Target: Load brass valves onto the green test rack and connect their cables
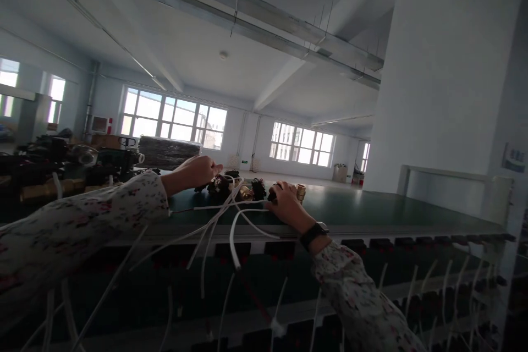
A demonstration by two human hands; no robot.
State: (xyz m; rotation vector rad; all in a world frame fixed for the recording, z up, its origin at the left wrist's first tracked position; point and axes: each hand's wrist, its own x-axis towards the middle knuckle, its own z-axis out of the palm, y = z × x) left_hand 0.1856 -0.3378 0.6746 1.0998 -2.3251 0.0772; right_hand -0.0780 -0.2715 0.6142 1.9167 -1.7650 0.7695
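My right hand point(286, 206), a dark watch on its wrist, curls over a dark part beside a brass fitting point(301, 193); together they look like a valve with a black actuator. My left hand point(193, 170) is closed, raised just above the work surface to the left. Whatever its fingers hold, if anything, is hidden. Between the hands lie several black-and-brass valve assemblies point(246, 191). White cables point(220, 213) run from them over the front edge, some passing close to my right hand.
More valves with black housings point(49, 176) crowd the left end of the green bench top point(355, 206). Below its front edge, shelves hold rows of black units point(381, 244) with white cables point(445, 286) hanging down. A white pillar point(445, 77) stands at the right.
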